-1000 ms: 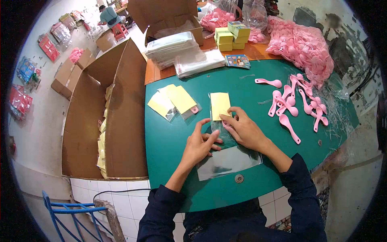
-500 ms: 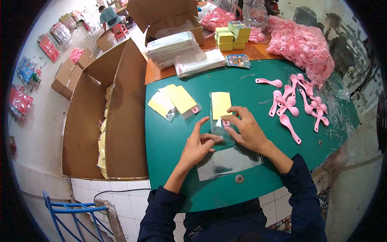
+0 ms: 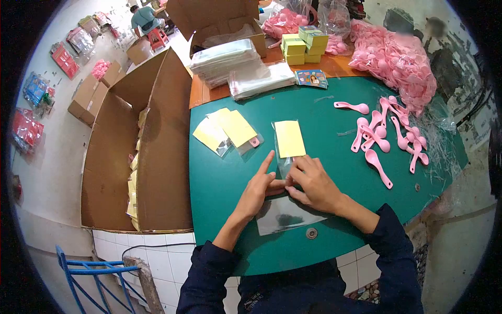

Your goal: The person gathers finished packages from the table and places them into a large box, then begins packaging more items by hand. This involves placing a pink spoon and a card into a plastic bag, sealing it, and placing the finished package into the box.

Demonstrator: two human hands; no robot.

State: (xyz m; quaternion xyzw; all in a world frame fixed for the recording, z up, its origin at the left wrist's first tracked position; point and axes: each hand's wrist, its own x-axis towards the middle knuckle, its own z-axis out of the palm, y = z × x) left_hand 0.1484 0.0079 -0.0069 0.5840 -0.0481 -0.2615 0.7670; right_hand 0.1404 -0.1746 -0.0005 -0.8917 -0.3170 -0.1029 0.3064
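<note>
A clear plastic bag (image 3: 281,166) lies on the green table with a yellow card (image 3: 289,139) inside its upper part. The pink spoon handle seen in it earlier is now mostly covered by my right hand (image 3: 314,182), whose thumb and fingers pinch the bag's lower end. Beside it, my left hand (image 3: 257,191) points its index finger up along the bag, while its other fingers lie at the bag's bottom edge. Another flat clear bag (image 3: 285,215) is spread just below both hands.
Filled bags with yellow cards (image 3: 236,128) lie at left on the table. Loose pink spoons (image 3: 377,168) are scattered at right, below a big bag of spoons (image 3: 392,60). Bag stacks (image 3: 261,81) and card stacks (image 3: 304,44) sit behind. A tall cardboard box (image 3: 164,152) stands left; a person (image 3: 146,20) sits beyond.
My right hand has slid down from the card and spoon handle to the bag's lower end, meeting my left fingers. My left index finger is straighter.
</note>
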